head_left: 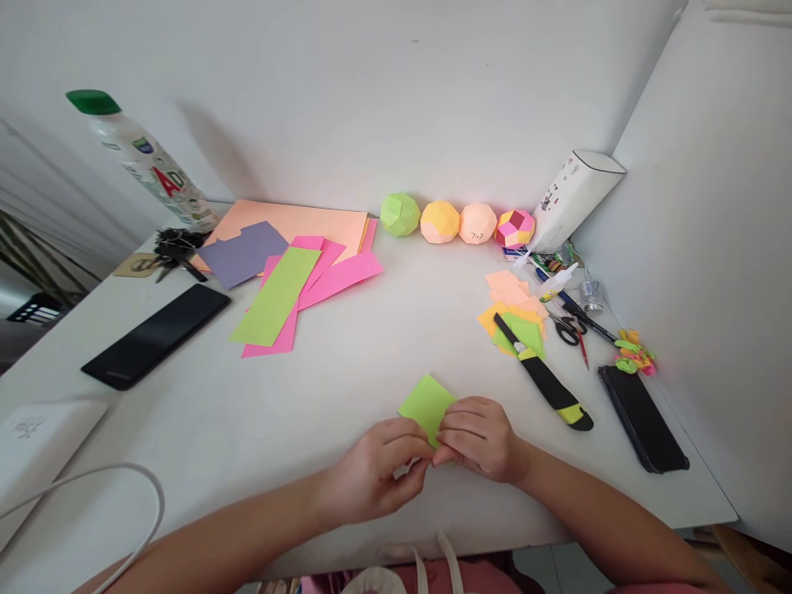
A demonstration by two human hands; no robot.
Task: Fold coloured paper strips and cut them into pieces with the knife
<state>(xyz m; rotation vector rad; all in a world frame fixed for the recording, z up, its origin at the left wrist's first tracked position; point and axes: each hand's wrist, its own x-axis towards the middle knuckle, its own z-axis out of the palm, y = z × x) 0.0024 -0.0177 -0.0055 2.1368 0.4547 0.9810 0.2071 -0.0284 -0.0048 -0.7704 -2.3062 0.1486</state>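
A small square of green paper [426, 403] lies near the front of the white table, one corner pointing away from me. My left hand [384, 469] pinches the near corner of it between thumb and fingers. From the other side my right hand [479, 437] grips the same near part, with its fingers over the paper and its thumb close to the left fingertips. The pinched corner itself is hidden by the fingers. Right of the hands lies a black and yellow-green knife [548, 379], its tip on a pile of green and orange paper pieces [523, 330].
Paper balls [399, 214] line the back wall. Left are pink and green strips [278, 297], peach sheets [297, 219], a black tablet [157, 337], keys [176, 247] and a bottle [148, 161]. Right are scissors [568, 328], a glue bottle [557, 282], and a black phone [643, 419].
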